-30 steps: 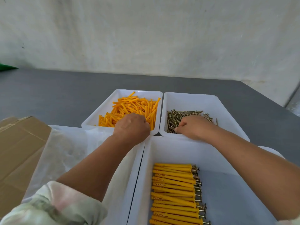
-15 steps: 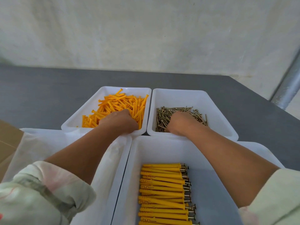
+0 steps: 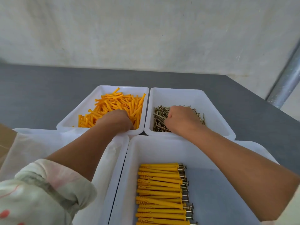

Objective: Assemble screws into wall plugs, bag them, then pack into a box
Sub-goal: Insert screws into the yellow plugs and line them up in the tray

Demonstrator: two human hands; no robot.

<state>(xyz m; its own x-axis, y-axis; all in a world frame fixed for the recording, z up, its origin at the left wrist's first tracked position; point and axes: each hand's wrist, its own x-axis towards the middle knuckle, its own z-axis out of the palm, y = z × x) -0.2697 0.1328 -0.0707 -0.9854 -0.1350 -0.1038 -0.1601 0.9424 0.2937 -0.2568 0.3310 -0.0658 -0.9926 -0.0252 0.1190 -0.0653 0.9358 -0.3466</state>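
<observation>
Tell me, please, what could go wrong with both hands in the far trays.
The right hand sits in screws; their points might prick its hidden fingers. The left hand could lift too many wall plugs and spill some over the tray rim. The right forearm might disturb the assembled row.

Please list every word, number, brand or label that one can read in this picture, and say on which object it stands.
No text can be read in this picture.
White trays: plain, no label.
Assembled wall plugs: moulded relief marks only, no letters.
Loose screws and loose wall plugs: too small to show any stamp.
Sleeve: pattern with red spots, no words.
Cardboard: no print shows.
</observation>
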